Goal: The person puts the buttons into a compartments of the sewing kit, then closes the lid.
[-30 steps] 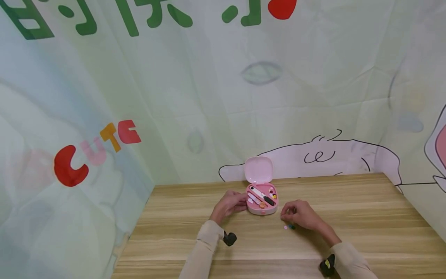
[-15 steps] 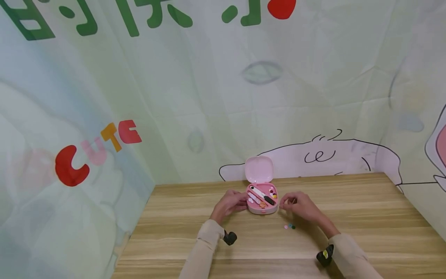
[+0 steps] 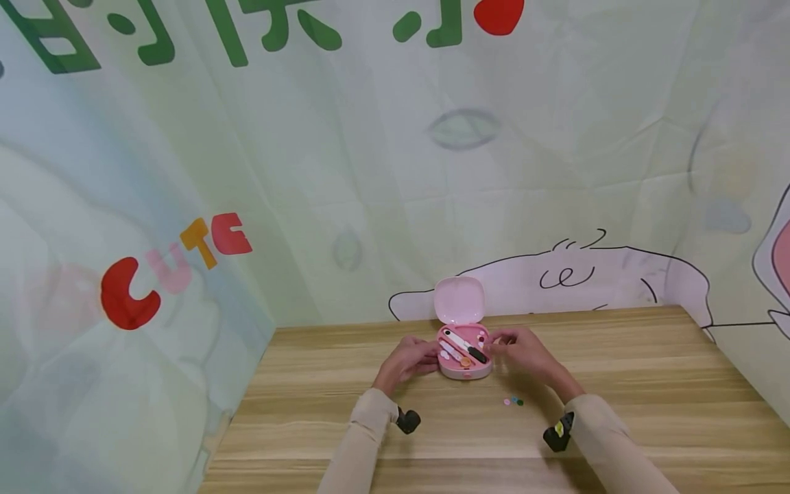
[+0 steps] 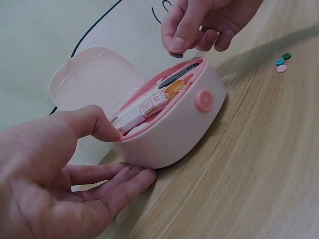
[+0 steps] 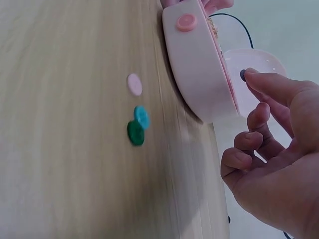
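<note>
A pink sewing box (image 4: 174,139) stands on the table with its lid (image 3: 459,300) raised. My left hand (image 3: 409,358) holds its left side, thumb at the rim and fingers low against the wall. Over the right end of the box, my right hand (image 3: 527,353) pinches a small dark button (image 5: 243,74) between thumb and forefinger. Inside the box lie a measuring tape (image 4: 152,103), a golden thimble (image 4: 174,89) and a black-handled tool (image 4: 182,75). Some small colourful pieces sit in the right compartment, partly hidden behind my right fingers.
Three loose buttons lie on the wooden table (image 3: 457,439), in front and to the right of the box: a pink button (image 5: 134,84), a blue button (image 5: 141,117) and a green button (image 5: 135,133). A printed cloth (image 3: 370,171) hangs behind the table.
My right hand has moved from beside the loose buttons up and left to the right end of the box. My left hand has stayed at the box's left side.
</note>
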The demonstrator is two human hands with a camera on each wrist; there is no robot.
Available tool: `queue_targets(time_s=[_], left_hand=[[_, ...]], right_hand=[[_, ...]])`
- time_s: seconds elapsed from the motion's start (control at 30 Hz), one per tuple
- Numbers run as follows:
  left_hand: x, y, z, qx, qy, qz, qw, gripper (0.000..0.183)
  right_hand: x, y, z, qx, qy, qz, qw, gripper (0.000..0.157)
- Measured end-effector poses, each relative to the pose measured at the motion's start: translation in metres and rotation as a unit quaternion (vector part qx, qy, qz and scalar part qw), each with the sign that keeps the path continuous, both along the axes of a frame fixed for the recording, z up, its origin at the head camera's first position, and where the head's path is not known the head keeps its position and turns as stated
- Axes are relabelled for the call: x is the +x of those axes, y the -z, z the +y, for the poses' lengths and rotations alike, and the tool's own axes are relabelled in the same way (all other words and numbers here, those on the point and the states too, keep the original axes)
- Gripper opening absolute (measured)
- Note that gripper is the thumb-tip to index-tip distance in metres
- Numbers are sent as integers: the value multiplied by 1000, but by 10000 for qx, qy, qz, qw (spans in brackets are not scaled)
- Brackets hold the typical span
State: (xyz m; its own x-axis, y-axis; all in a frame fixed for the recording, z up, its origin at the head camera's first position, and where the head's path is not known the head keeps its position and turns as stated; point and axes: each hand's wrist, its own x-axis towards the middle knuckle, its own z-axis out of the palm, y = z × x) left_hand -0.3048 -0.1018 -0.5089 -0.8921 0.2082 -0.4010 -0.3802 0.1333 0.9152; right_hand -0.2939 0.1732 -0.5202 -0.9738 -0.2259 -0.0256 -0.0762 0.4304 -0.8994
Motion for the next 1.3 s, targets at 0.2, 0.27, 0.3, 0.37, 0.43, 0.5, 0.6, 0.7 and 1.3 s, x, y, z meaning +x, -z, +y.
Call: queue_targets(time_s=[0.2,0.27,0.3,0.37,0.43,0.5,0.6,0.7,1.3], left_hand=[[-1,0,0,-25,-10,-32,10000,27],[-1,0,0,-16,-16,-42,10000,26],[-2,1,0,-12,-16,-46,10000,26],[-2,1,0,-8,-13,-43,10000,25],[-2,2,0,-7,-15,-44,10000,25],[-3,2,0,-21,-12,-25,10000,24],[-3,2,0,-17,-13,-28,10000,24],[-3,2,0,-12,-8,-16,10000,24],[0,2,0,-35,-19,28,10000,27]], right_hand=[[-9,-2,-9,22,275,-155,9995,19],[-12,-2,-11,43,357,-175,9992,22],[-14,-3,-13,33,398,-199,9990,23],[-15,-4,-15,12,436,-244,9987,24],[-16,-5,-16,-27,450,-281,9986,25],[-17,-6,-18,-92,475,-342,9982,24],[-18,-7,-20,-187,492,-403,9978,22],[-19,-8,-21,-256,507,-452,9974,20],[-21,0,-24,-453,484,-424,9969,11]])
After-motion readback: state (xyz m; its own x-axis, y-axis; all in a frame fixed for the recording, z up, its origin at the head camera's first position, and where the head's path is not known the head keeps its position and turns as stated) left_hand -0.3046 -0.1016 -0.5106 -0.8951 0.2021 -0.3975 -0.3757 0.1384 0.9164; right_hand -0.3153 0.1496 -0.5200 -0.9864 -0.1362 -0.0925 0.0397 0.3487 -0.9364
